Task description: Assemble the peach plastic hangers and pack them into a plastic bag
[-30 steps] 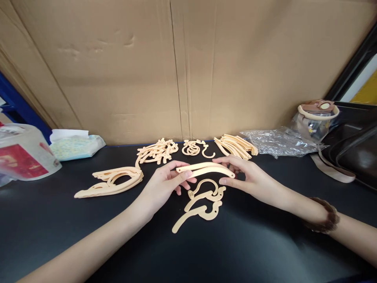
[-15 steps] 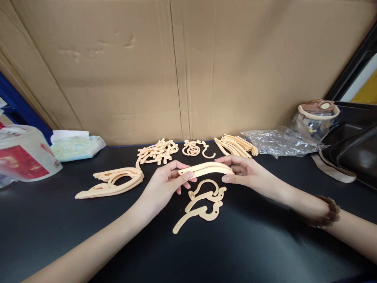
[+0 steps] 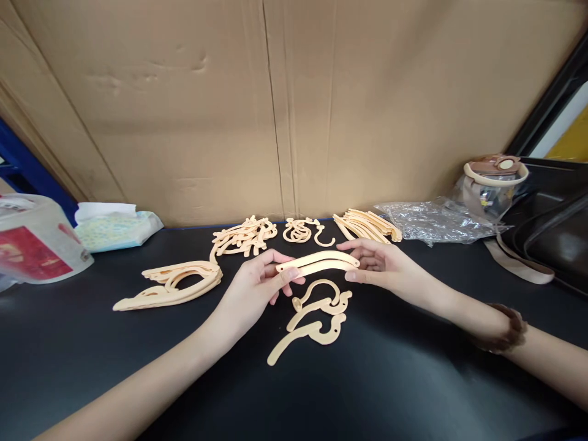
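Observation:
Two curved beige strips point(image 3: 321, 262), one along the other, are held level above the black table. My left hand point(image 3: 261, 278) pinches their left end between thumb and fingers. At their right end, my right hand point(image 3: 374, 263) has its thumb and fingertips closed on the tips. Just below the hands lie a beige hook point(image 3: 327, 283) and two flat curved pieces, the nearer one point(image 3: 294, 340) with a rounded, holed end. A stack of joined beige pieces point(image 3: 184, 285) rests left of my left hand.
Along the back lie a pile of short beige pieces point(image 3: 248, 236), several hooks point(image 3: 298, 231) and a bundle of strips point(image 3: 367, 225). Clear plastic point(image 3: 436, 220) and a cup point(image 3: 493, 184) stand right; a tissue pack point(image 3: 119, 229) and tape roll point(image 3: 41, 239) left.
The strips' right end has separated a little from my right fingers, showing more of its tip and hole. The whole view has shifted slightly.

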Demonstrator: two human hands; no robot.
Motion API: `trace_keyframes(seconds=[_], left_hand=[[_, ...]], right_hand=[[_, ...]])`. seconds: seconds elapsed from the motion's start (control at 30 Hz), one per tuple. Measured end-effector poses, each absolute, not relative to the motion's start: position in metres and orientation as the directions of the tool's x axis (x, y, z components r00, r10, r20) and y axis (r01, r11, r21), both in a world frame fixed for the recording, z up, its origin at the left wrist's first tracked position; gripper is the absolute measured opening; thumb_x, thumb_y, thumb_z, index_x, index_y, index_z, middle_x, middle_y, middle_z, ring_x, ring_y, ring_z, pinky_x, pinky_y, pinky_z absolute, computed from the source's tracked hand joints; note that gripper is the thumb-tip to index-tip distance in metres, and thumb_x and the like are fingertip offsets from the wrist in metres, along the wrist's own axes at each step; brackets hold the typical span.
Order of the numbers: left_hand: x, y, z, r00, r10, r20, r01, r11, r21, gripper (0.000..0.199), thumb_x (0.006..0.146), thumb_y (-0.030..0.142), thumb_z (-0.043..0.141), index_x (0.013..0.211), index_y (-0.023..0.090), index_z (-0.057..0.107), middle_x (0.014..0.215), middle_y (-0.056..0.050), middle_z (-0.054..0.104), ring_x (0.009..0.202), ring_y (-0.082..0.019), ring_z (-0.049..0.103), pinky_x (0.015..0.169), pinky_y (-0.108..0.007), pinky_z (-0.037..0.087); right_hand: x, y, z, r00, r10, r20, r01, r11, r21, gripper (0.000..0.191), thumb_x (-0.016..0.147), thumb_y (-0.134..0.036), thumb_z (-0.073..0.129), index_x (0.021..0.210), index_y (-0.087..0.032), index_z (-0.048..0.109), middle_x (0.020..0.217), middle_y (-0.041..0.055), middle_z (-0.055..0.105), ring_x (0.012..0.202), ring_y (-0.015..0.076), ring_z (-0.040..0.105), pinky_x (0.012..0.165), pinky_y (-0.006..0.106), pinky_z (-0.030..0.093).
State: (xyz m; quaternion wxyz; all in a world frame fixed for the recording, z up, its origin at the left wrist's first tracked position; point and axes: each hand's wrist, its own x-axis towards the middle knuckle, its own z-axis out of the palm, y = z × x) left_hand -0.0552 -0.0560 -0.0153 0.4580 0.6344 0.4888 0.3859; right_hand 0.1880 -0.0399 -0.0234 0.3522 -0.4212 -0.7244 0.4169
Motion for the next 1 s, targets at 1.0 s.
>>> trace_keyframes(seconds=[1.0], left_hand=[[-0.069, -0.055, -0.010, 0.632, 0.701, 0.329, 0.769, -0.620, -0.156, 0.008, 0.093, 0.021, 0.053, 0.100, 0.016, 0.055, 0.087, -0.002, 0.068, 0.076, -0.020, 0.066, 0.062, -0.029, 0.045]], right_hand=[[0.187, -0.049, -0.022, -0.411, 0.813, 0.413, 0.629, 0.581, -0.517, 0.023, 0.087, -0.030, 0.061, 0.108, -0.021, 0.062, 0.081, -0.0008, 0.066, 0.064, 0.0120, 0.058, 0.062, 0.025, 0.047]])
